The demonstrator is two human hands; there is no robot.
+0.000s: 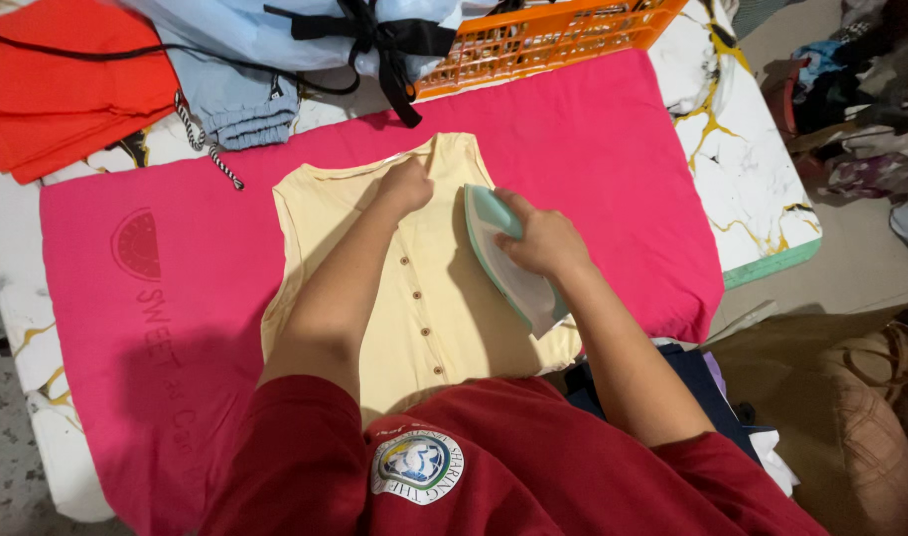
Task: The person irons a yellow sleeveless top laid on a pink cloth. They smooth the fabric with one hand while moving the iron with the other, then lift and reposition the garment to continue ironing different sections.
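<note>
Head view: pale yellow buttoned top [414, 298] lies flat, seemingly smooth, on pink cloth [176, 328].

White gold-veined marble table [747, 149], pink cloth [613, 149], orange basket [553, 35], red garment [62, 94]

The person's red shirt [493, 467] is covering the lower hem of the yellow buttoned top [414, 268] at six o'clock. The right hand [543, 238] is hiding the handle of the mint-green iron [503, 263]. At twelve o'clock, the frame edge is cropping the orange basket [553, 35] and the pale blue garment [275, 50].
</note>
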